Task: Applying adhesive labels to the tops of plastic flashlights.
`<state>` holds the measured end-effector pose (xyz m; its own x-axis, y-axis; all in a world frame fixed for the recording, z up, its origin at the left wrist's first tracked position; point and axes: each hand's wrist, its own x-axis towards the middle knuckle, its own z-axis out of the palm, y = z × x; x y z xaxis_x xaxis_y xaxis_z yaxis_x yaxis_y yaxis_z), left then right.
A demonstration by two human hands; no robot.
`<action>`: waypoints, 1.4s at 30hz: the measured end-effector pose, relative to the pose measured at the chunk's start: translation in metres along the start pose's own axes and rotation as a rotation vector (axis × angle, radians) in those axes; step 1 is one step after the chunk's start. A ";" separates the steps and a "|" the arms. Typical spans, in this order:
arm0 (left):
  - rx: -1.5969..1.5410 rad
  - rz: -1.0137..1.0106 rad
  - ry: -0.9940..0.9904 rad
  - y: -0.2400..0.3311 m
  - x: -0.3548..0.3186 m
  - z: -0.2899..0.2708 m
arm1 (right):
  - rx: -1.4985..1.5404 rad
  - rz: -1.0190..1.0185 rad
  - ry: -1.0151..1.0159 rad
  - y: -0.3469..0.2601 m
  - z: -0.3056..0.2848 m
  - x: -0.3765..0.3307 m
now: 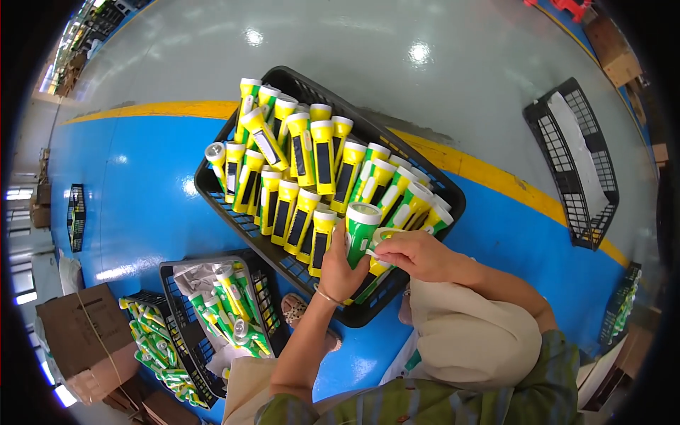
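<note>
My left hand (342,269) is wrapped round a green flashlight (360,234) with a white head, held upright with its lens facing up. Close beside it, my right hand (418,253) pinches a small pale, curved piece (383,236) against the flashlight's side; whether it is attached there I cannot tell. Beneath both hands stands a large black plastic crate (297,79), filled with several yellow and green flashlights (323,157). Most stand or lean with white heads up, and many show dark panels on their yellow sides.
Left of my legs, a black crate (185,333) lined with paper holds green and yellow flashlights, and another full crate (145,301) adjoins it. A cardboard box (88,333) stands farther left. At the far right sits a black crate (552,142) with white paper inside. The floor (142,163) is blue and grey.
</note>
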<state>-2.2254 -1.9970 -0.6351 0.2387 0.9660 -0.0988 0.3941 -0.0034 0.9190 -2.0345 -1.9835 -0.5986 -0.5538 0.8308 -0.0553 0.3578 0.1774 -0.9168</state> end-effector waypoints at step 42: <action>-0.538 -0.179 0.033 0.008 -0.011 0.003 | -0.199 0.129 0.079 -0.004 -0.004 -0.001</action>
<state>-2.2219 -2.0084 -0.6280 0.1786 0.9471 -0.2665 -0.0843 0.2846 0.9549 -2.0327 -1.9830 -0.5937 -0.4364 0.8905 -0.1289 0.5669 0.1609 -0.8079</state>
